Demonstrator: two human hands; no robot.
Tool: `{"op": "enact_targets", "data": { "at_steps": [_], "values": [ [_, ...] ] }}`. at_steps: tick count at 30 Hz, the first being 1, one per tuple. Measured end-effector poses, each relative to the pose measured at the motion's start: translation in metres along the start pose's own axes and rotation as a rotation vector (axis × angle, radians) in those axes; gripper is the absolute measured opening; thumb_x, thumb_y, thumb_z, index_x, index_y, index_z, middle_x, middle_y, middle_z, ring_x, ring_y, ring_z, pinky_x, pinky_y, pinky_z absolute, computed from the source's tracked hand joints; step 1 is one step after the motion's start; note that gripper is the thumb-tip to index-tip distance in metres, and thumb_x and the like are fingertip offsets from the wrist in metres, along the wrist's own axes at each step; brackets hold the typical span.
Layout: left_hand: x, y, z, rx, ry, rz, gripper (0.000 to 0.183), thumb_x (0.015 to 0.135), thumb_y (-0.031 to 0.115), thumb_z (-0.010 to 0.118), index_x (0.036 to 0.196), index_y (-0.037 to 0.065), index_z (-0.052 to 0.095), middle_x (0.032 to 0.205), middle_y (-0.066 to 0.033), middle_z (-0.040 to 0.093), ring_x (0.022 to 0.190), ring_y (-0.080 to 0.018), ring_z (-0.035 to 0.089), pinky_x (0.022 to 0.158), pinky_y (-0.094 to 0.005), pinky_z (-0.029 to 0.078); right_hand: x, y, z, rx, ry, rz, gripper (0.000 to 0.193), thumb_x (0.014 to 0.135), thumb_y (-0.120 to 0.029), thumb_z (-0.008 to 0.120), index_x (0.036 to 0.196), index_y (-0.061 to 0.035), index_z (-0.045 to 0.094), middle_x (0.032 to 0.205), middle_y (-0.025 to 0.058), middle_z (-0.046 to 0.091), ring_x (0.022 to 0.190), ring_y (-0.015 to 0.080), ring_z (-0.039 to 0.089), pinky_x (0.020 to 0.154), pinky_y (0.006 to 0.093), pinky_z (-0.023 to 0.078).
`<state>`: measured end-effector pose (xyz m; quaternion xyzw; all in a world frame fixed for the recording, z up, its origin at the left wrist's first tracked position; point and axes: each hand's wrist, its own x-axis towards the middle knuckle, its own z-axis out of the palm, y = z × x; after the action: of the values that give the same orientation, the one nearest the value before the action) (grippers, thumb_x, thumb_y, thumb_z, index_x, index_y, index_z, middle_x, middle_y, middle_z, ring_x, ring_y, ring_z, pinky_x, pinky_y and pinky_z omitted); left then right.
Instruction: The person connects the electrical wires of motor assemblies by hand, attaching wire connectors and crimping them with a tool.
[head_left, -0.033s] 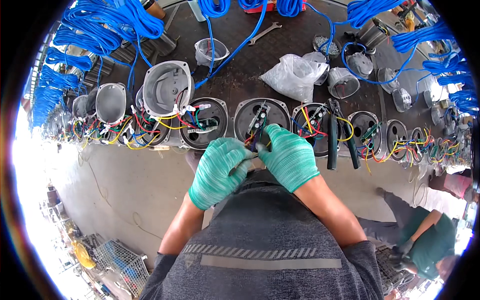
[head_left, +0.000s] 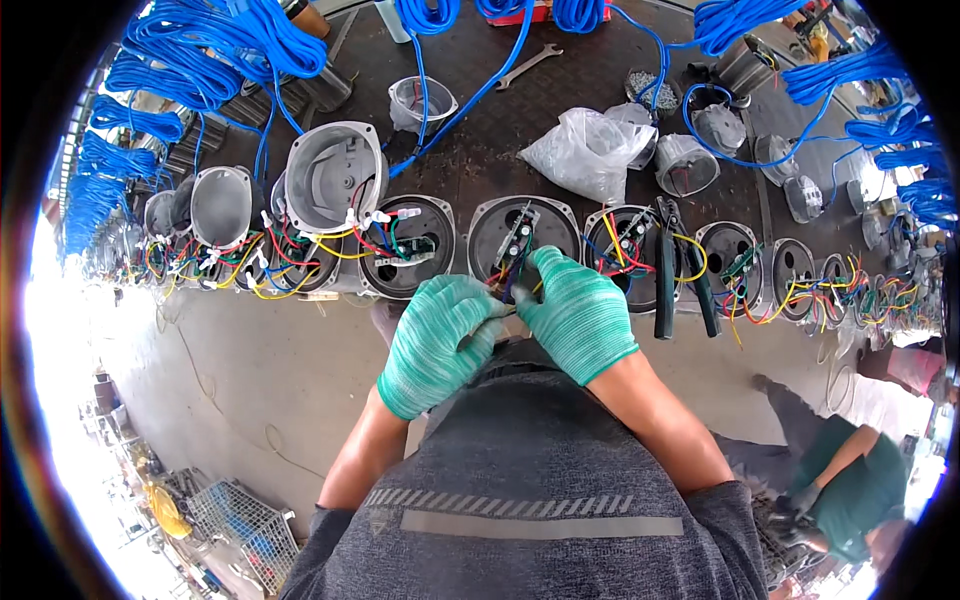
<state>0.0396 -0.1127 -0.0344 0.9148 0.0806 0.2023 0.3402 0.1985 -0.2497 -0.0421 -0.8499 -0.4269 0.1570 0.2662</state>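
Observation:
My left hand [head_left: 446, 345] and my right hand [head_left: 577, 313], both in green striped gloves, meet at the near edge of the bench. Thin wires [head_left: 507, 285] run from a small circuit board [head_left: 516, 240] down to my closed fingertips, which pinch their ends. The board rests in a round grey metal cover [head_left: 560, 222] with eared corners. To the right, black-handled pliers [head_left: 665, 285] lean over a similar cover [head_left: 610, 225] with red and yellow wires. Left of my hands, another round cover [head_left: 437, 215] carries a board and wires with white connectors.
Grey motor-type housings [head_left: 333, 175] and coiled blue cables [head_left: 190, 50] line the dark bench [head_left: 480, 120]. A clear plastic bag [head_left: 583, 155] and a wrench [head_left: 530, 66] lie farther back. At lower right a person in a green shirt [head_left: 855, 490] bends over; a wire cage [head_left: 245, 530] stands lower left.
My hands stay at the same wires with hardly any movement. The person at lower right has shifted slightly.

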Motion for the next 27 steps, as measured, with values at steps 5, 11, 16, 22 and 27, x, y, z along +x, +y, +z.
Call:
{"op": "enact_targets", "data": {
  "at_steps": [5, 11, 16, 22, 27],
  "values": [
    [0.002, 0.001, -0.001, -0.005, 0.029, 0.009, 0.026, 0.08, 0.0, 0.082, 0.105, 0.007, 0.077, 0.108, -0.0128, 0.073, 0.101, -0.0353, 0.07, 0.089, -0.0444, 0.057, 0.005, -0.004, -0.009, -0.063, -0.065, 0.094, 0.038, 0.096, -0.035, 0.077, 0.111, -0.0016, 0.065, 0.09, 0.0188, 0.078, 0.082, 0.0419, 0.077, 0.073, 0.0514, 0.06],
    [0.003, -0.002, 0.002, -0.001, 0.008, 0.027, 0.028, 0.079, 0.001, 0.083, 0.105, 0.008, 0.078, 0.106, -0.0125, 0.072, 0.1, -0.0358, 0.069, 0.089, -0.0453, 0.056, 0.012, -0.002, -0.013, -0.056, -0.14, -0.019, 0.036, 0.092, -0.034, 0.08, 0.107, -0.0033, 0.069, 0.092, 0.0204, 0.078, 0.087, 0.0404, 0.078, 0.074, 0.0489, 0.061],
    [0.005, -0.003, 0.002, 0.018, -0.027, 0.054, 0.03, 0.078, 0.002, 0.084, 0.106, 0.01, 0.078, 0.106, -0.0122, 0.072, 0.101, -0.0359, 0.069, 0.089, -0.0461, 0.056, 0.021, -0.01, -0.021, -0.315, -0.268, -0.03, 0.023, 0.09, -0.025, 0.08, 0.104, -0.0071, 0.075, 0.097, 0.0162, 0.08, 0.09, 0.0363, 0.079, 0.075, 0.0481, 0.062],
    [0.01, -0.009, 0.005, 0.048, -0.088, 0.17, 0.029, 0.077, 0.007, 0.084, 0.105, 0.005, 0.077, 0.096, -0.0113, 0.07, 0.096, -0.0359, 0.067, 0.086, -0.0487, 0.053, 0.026, -0.016, -0.037, -0.452, -0.31, -0.238, 0.011, 0.085, -0.013, 0.079, 0.094, -0.0084, 0.082, 0.094, 0.0142, 0.08, 0.088, 0.0336, 0.08, 0.074, 0.0445, 0.063],
    [0.015, -0.002, 0.001, 0.07, -0.1, 0.215, 0.032, 0.074, 0.008, 0.085, 0.105, 0.005, 0.077, 0.093, -0.0102, 0.067, 0.093, -0.0359, 0.065, 0.086, -0.0487, 0.052, 0.038, -0.009, -0.038, -0.447, -0.397, -0.261, 0.013, 0.084, -0.013, 0.08, 0.095, -0.0072, 0.083, 0.091, 0.0142, 0.08, 0.087, 0.0342, 0.08, 0.075, 0.0433, 0.064]
  ]
}}
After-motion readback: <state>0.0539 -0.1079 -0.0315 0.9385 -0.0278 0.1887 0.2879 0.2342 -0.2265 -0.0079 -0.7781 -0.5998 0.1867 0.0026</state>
